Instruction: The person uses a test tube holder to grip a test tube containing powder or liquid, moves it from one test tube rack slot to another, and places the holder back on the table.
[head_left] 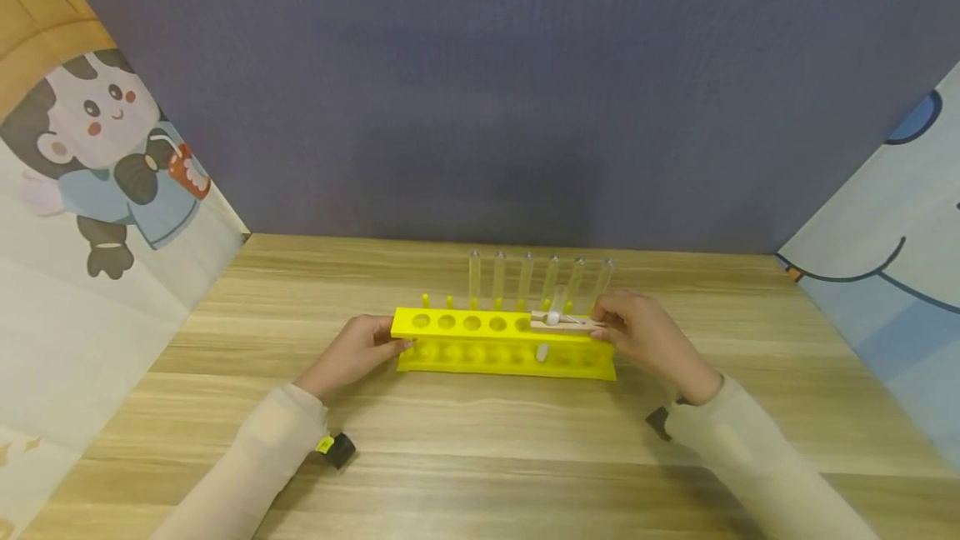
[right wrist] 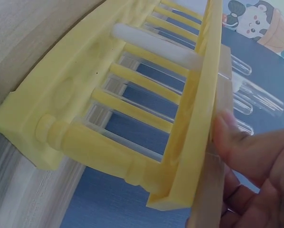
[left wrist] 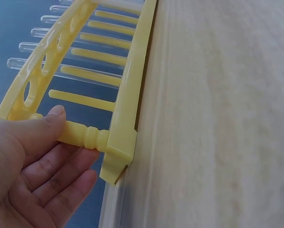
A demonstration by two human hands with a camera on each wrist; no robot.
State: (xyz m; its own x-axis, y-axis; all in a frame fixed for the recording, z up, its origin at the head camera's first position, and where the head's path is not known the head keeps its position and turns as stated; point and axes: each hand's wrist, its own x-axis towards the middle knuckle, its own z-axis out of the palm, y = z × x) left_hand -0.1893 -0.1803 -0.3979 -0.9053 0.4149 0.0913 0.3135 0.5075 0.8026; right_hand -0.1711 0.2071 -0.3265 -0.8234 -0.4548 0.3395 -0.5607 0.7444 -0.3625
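Note:
A yellow test tube rack (head_left: 459, 335) stands on the table. My left hand (head_left: 358, 352) grips its left end; in the left wrist view, thumb and fingers are round the end post (left wrist: 75, 133). My right hand (head_left: 641, 332) pinches a wooden test tube clamp (right wrist: 207, 199) at the rack's right end. The clamp lies along the top plate, around a test tube with white contents (right wrist: 154, 42). That tube passes through a hole, its lower part below the top plate and its clear upper part above. The right fingertips are partly hidden behind the clamp.
Several clear test tubes (head_left: 499, 277) stand upside down on the rack's back pegs, close to my right hand. Behind the wooden table (head_left: 480, 457) rises a dark blue panel (head_left: 480, 107). Printed cartoon sheets (head_left: 45, 273) flank both sides.

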